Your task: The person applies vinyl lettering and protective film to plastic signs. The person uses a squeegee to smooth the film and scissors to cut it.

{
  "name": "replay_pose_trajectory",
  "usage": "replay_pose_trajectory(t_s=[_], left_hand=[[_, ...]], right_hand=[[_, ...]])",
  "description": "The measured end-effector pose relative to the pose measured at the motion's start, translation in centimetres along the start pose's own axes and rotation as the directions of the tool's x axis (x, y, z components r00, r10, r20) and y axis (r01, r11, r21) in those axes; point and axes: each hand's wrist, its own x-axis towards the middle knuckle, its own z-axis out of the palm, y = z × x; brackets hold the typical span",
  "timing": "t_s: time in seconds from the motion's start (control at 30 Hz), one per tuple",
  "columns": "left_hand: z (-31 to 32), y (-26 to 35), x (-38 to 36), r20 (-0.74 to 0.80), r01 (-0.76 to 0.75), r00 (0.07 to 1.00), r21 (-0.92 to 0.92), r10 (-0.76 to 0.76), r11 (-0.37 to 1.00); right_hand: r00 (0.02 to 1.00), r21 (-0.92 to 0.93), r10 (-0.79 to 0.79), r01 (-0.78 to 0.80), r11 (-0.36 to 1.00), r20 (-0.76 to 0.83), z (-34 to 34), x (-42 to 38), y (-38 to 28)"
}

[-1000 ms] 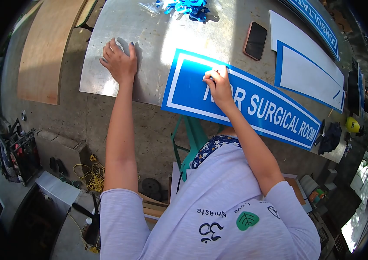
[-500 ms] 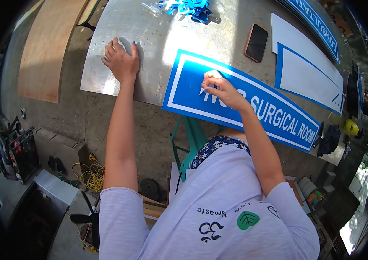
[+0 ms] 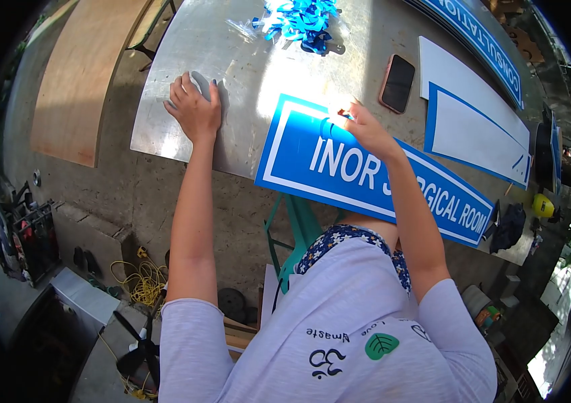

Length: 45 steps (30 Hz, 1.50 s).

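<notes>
A long blue sign [image 3: 285,158] with a white border and white letters, reading "INOR SURGICAL ROOM", lies along the near edge of the metal table. Over its upper left part is my right hand [image 3: 369,131], fingers pinched together in bright light. A thin, curled blue strip [image 3: 325,124] seems to hang from those fingertips above the lettering. My wrist and forearm cover part of the word "SURGICAL". To the left of the sign, my left hand [image 3: 194,111] rests flat on the bare metal with its fingers spread, holding nothing.
Blue scraps [image 3: 299,23] are heaped at the table's far side. A phone [image 3: 397,82] lies right of them. White panels with blue edging [image 3: 477,131] and stacked "CONSULTATION" signs [image 3: 480,47] occupy the right side. A wooden board [image 3: 84,87] stands at left.
My right hand has moved up and right from the lettering, uncovering more of the first word. My left hand stays on the table. The whole view has shifted slightly.
</notes>
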Motion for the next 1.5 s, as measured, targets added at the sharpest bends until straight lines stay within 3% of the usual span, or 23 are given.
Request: replay_pose_trajectory(t_s=[0.03, 0.1, 0.13, 0.27, 0.33, 0.37, 0.4, 0.47, 0.5, 0.6, 0.63, 1.2, 1.4, 1.47, 1.5], left_hand=[[-0.1, 0.0, -0.1, 0.011, 0.004, 1.000, 0.002, -0.005, 1.000], [0.0, 0.1, -0.2, 0.007, 0.007, 1.000, -0.003, -0.007, 1.000], [0.0, 0.0, -0.1, 0.006, 0.009, 1.000, -0.003, -0.009, 1.000], [-0.1, 0.1, -0.1, 0.008, 0.028, 1.000, 0.013, -0.028, 1.000], [-0.3, 0.3, -0.1, 0.032, 0.032, 0.999, 0.035, -0.033, 0.999], [-0.4, 0.4, -0.1, 0.027, 0.036, 0.999, 0.036, -0.037, 0.999], [-0.5, 0.5, -0.1, 0.026, 0.036, 0.999, 0.025, -0.037, 0.999], [-0.6, 0.5, 0.0, 0.023, 0.038, 0.999, 0.015, -0.038, 0.999], [-0.6, 0.4, 0.0, 0.032, 0.033, 0.999, 0.009, -0.034, 0.999], [-0.7, 0.5, 0.0, 0.045, 0.033, 0.998, 0.002, -0.033, 0.999], [-0.8, 0.5, 0.0, 0.048, 0.032, 0.998, -0.001, -0.032, 0.999], [-0.4, 0.3, -0.1, 0.043, 0.029, 0.999, -0.009, -0.028, 1.000], [-0.5, 0.4, -0.1, 0.054, 0.034, 0.998, -0.008, -0.033, 0.999], [-0.5, 0.3, -0.1, 0.054, 0.033, 0.998, 0.000, -0.033, 0.999], [-0.5, 0.3, -0.1, 0.052, 0.032, 0.998, -0.002, -0.032, 0.999]], right_hand=[[0.989, 0.047, -0.145, 0.146, 0.988, -0.018, -0.7, 2.2, 1.2], [0.979, -0.081, -0.196, 0.191, 0.978, -0.062, -2.3, 4.9, -2.7], [0.956, -0.029, -0.278, 0.277, 0.960, -0.091, -2.8, 6.7, -3.8], [0.847, -0.262, -0.490, 0.435, 0.862, -0.206, -5.2, 13.2, -9.4], [0.825, -0.385, -0.550, 0.469, 0.795, -0.131, -7.0, 16.8, -9.7], [0.762, -0.412, -0.626, 0.524, 0.746, -0.165, -7.0, 18.3, -9.3], [0.760, -0.413, -0.630, 0.528, 0.742, -0.162, -7.2, 19.6, -8.6], [0.725, -0.603, -0.658, 0.437, 0.668, -0.203, -7.3, 21.2, -7.5], [0.744, -0.691, -0.589, 0.245, 0.681, -0.317, -7.0, 21.6, -7.1], [0.683, -0.802, -0.651, 0.160, 0.575, -0.331, -7.1, 22.4, -5.7], [0.749, -0.784, -0.573, 0.116, 0.609, -0.334, -7.4, 22.7, -5.5], [0.813, -0.565, -0.545, 0.357, 0.744, -0.204, -7.5, 20.4, -6.1], [0.692, -0.622, -0.627, 0.324, 0.712, -0.358, -6.3, 18.8, -6.8], [0.633, -0.924, -0.769, 0.237, 0.299, -0.086, -6.8, 18.6, -6.3], [0.634, -0.924, -0.768, 0.237, 0.300, -0.087, -6.8, 18.6, -6.2]])
